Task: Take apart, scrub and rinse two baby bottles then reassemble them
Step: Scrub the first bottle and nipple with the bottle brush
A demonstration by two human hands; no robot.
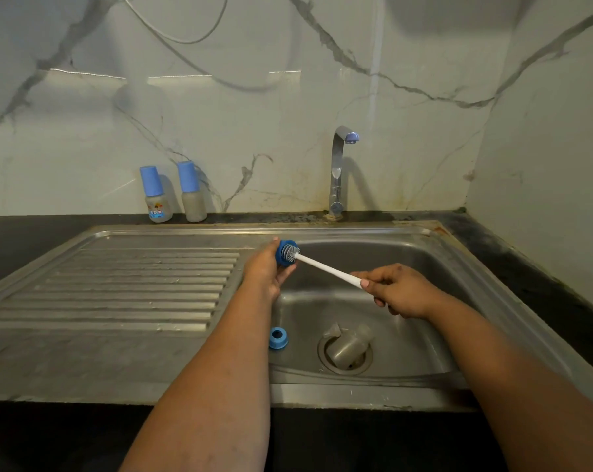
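Observation:
My left hand [266, 272] grips a blue bottle cap [282, 255] over the left edge of the sink basin. My right hand [399, 291] holds the white handle of a bottle brush [325, 267], whose bristle head sits inside the cap. A blue screw ring [278, 338] lies on the basin's left side. A clear bottle body [348, 347] lies on its side over the drain, with a clear nipple [332, 330] beside it. Two assembled baby bottles with blue caps, one [156, 195] and the other [192, 192], stand on the counter against the wall.
The steel sink [424, 253] has a ribbed draining board [135, 287] on the left. A chrome tap [337, 172] with a blue tip stands behind the basin; no water runs. Dark counter borders the sink, and a marble wall rises behind and at right.

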